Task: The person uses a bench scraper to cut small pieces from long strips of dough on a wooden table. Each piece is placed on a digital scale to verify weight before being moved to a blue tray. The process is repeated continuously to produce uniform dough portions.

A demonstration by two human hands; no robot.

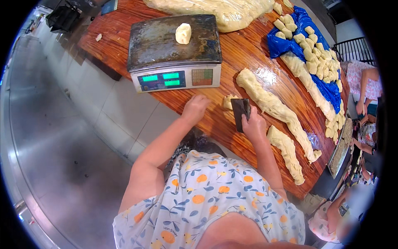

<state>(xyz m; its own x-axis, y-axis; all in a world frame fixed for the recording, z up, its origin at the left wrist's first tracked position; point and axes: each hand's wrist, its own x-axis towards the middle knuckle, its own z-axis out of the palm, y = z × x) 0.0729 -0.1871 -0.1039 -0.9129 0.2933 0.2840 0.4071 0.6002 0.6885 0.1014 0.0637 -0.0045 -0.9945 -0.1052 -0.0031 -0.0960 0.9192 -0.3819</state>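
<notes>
My right hand (pixel 255 124) grips a dark, flat dough scraper (pixel 240 115), held blade upright over the wooden table. A small cut piece of dough (pixel 229 102) lies just behind the blade. My left hand (pixel 196 109) rests at the table's near edge, in front of the scale, fingers curled down; whether anything is under them is hidden. On the worn metal pan of the digital scale (pixel 174 74) sits a lump of dough (pixel 183 33). To the right of the scraper stretch a long dough rope (pixel 273 105) and a shorter dough strip (pixel 286 152).
A large dough mass (pixel 217 12) under clear film lies behind the scale. Blue plastic sheeting (pixel 283 46) with many dough pieces (pixel 320 59) covers the far right of the wooden table (pixel 248 59). Several people (pixel 363 81) work beyond, near a filled tray (pixel 340 149).
</notes>
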